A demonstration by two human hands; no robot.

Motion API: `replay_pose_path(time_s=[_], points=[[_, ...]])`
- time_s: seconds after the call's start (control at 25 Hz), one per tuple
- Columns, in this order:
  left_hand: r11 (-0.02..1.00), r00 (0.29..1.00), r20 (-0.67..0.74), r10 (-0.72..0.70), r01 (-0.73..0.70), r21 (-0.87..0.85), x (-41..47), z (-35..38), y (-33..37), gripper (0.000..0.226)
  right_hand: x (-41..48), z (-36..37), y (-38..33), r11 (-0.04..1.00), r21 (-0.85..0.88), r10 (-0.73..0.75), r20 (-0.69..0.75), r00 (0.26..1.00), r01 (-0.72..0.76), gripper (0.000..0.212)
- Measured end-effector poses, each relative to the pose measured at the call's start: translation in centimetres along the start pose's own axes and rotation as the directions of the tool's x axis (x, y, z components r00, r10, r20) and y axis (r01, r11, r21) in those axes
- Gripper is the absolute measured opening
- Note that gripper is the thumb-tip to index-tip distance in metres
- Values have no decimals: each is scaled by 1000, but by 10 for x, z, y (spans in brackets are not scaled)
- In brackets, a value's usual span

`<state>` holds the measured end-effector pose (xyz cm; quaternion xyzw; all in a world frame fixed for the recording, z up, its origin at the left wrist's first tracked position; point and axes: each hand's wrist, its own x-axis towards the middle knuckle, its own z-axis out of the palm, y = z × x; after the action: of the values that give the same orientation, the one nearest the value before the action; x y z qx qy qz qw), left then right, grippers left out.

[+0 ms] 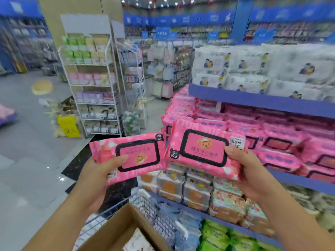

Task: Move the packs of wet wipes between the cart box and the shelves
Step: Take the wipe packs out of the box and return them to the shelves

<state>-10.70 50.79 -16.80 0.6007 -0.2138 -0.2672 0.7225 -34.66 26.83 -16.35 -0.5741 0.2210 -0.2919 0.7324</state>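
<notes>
The blue shelves (pixel 261 101) fill the right side of the view and carry goods on several levels: white packs with a small figure printed on them (pixel 272 69) stand on the top level, a dense row of pink wet wipe packs (pixel 272 140) lies on the level below, and under that are orange and white packs (pixel 195 189) and, lowest, green packs (pixel 217 236). On the left, across the grey floor (pixel 27 142), a white wire rack (pixel 94 84) holds green, pink, purple and pale packs. At the bottom of the view is the metal cart (pixel 159 214), and inside it an open cardboard box (pixel 119 227); its flap is up and only a small part of the inside is visible. In front of the shelves the person holds two pink packs of wet wipes in the air, above the cart. The left hand (pixel 96 178) holds the left pack (pixel 130 158), with the thumb on its black-framed lid and the fingers clamped under it. The right hand (pixel 253 174) holds the right pack (pixel 204 151) in the same way, thumb on the lid edge, fingers closed around the underside. The two packs touch at their inner edges. The right pack carries a white price sticker (pixel 235 142) at its upper right corner.
</notes>
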Motion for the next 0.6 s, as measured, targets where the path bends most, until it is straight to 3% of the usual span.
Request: replay_pose_path(time_s=[0.12, 0.28, 0.4, 0.52, 0.6], points=[[995, 993, 77, 94, -90, -51, -6, 78, 22, 55, -21, -65, -50, 995, 5, -104, -1, 995, 104, 83], [985, 974, 168, 152, -135, -110, -17, 188, 22, 72, -54, -168, -88, 985, -13, -174, -103, 979, 174, 47], [984, 966, 219, 141, -113, -136, -16, 262, 7, 43, -73, -243, -98, 982, -62, -188, -201, 961, 179, 62], [993, 958, 271, 88, -64, -97, -10, 319, -16, 77, -86, -306, -106, 979, -111, -198, -296, 934, 172, 65], [998, 957, 287, 39, -21, -67, -3, 342, -24, 78, -87, -336, -114, 976, -180, -183, -352, 918, 126, 74]])
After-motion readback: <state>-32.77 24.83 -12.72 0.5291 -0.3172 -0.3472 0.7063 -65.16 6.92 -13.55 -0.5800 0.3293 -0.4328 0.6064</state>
